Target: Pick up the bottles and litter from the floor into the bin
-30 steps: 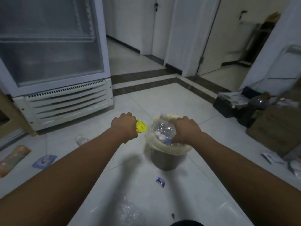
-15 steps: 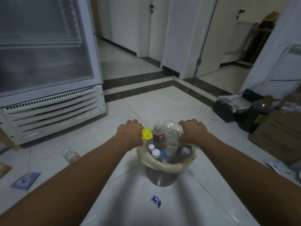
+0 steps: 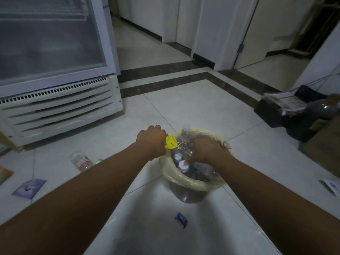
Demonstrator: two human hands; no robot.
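filling up fast, the bin (image 3: 193, 183) sits right under your right grip (image 3: 206, 150), its bag-lined mouth crowded with capped bottles (image 3: 183, 165), so most of the bottle work looks done. your right grip is curled down over a crumpled clear bottle (image 3: 184, 148) at the bin's mouth, holding it among the others; it is not let go yet. your left grip (image 3: 151, 142) is a closed fist just left of the rim, pinching a yellow wrapper (image 3: 170, 143) that pokes out toward the bin but is not inside it.

what is left, by my reading: one floor bottle (image 3: 81, 161) lying well off to the left of your left grip, a blue packet (image 3: 29, 187) further left and nearer you, a paper scrap (image 3: 331, 184) far out to the right of your right grip, and a small blue wrapper (image 3: 181, 219) on the floor below both grips, near the bin's base. room in the bin looks tight for them.
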